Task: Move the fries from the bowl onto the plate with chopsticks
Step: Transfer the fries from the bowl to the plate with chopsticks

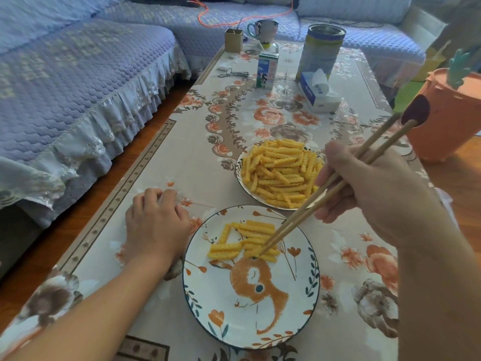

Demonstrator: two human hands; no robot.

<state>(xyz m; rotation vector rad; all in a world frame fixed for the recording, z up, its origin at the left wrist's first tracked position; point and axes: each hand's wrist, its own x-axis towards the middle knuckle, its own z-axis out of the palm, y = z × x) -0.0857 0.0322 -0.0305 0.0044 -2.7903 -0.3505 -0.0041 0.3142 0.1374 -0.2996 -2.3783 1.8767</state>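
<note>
The right hand (364, 188) grips the chopsticks (307, 212), tips down among the fries (247, 241) on the near plate (299, 303) — likely setting one down. The left hand (156, 225) rests loosely curled on the table (156, 157), holding nothing — the far bowl (240, 178) looks well filled.

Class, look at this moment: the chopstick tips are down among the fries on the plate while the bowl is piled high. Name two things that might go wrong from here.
1. The bowl is heaped above its rim, so picking from the pile of fries may knock some onto the table.
2. The right hand holds the chopsticks with their tips among the fries on the plate; lifting away could drag one off.
</note>
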